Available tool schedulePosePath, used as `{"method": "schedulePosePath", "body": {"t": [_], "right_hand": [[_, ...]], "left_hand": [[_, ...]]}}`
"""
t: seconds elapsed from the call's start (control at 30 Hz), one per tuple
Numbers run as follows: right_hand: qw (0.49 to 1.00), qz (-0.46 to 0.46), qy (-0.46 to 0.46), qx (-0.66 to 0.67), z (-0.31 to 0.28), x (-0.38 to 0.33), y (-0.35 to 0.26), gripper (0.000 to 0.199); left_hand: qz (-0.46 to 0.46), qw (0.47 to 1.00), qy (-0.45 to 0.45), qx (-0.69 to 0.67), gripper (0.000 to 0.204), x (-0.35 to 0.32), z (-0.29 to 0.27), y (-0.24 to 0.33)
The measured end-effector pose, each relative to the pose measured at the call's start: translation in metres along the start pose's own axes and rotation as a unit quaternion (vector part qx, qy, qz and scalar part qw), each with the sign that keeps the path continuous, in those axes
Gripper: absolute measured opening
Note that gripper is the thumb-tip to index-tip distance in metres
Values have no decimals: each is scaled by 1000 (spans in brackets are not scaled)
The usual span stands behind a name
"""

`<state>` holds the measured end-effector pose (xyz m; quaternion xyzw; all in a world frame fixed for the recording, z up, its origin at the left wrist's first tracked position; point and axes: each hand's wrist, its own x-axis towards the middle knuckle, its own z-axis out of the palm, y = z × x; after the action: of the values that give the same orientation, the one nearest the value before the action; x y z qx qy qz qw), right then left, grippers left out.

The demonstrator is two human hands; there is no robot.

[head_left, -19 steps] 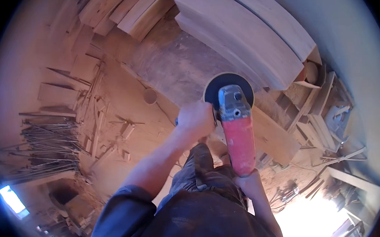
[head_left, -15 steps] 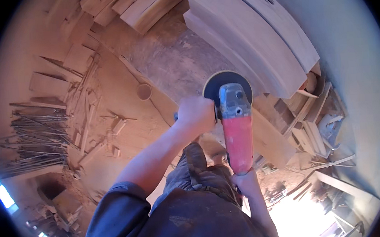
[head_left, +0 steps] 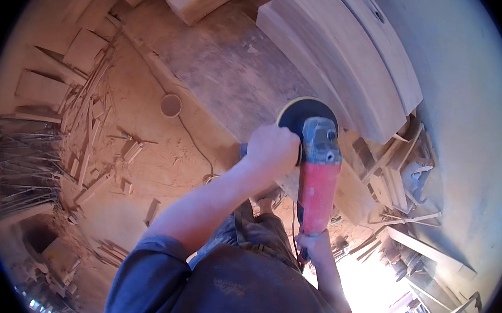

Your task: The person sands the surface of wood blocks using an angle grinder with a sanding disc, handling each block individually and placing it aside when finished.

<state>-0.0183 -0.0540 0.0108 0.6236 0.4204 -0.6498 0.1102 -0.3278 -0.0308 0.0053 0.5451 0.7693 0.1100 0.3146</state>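
My left hand (head_left: 272, 147) is wrapped round the side handle of a disc sander (head_left: 318, 189). This power tool has a red body, a grey metal head and a round dark disc (head_left: 297, 111) with a pale yellowish rim. My right hand (head_left: 315, 244) grips its rear end, close to my body. The disc is over the near end of a dusty bench (head_left: 228, 76), beside a large curved wooden piece (head_left: 329, 64). Whether it touches any surface I cannot tell. A second curved piece (head_left: 379, 37) lies against the first on its right.
A round tub (head_left: 170, 105) stands on the dusty floor, with a cable (head_left: 195, 143) running past it. Wood strips and offcuts (head_left: 94, 121) lie to the left, near a stack of thin rods (head_left: 21, 164). Boards (head_left: 395, 181) lean by the right wall (head_left: 463, 112).
My view has shifted, so the floor and tub appear farther left. The sander sits slightly lower and tilts more to the right at its head. Both hands keep hold of it.
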Motion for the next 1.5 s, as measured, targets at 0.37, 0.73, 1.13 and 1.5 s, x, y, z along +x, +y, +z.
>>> {"method": "schedulePosePath", "body": {"t": [0.37, 0.73, 1.13, 1.5], "right_hand": [[992, 41, 5, -118, 6, -19, 34, 25], [993, 38, 40, -105, -18, -44, 76, 50], [985, 126, 111, 29, -80, -98, 210, 32], [992, 20, 125, -3, -107, -111, 234, 28]], "left_hand": [[-64, 996, -51, -18, 14, -57, 19, -7], [-53, 995, -72, 36, 20, -62, 57, 45], [100, 983, -144, 50, 12, -63, 154, 182], [79, 979, -158, 100, 13, -84, 178, 218]]}}
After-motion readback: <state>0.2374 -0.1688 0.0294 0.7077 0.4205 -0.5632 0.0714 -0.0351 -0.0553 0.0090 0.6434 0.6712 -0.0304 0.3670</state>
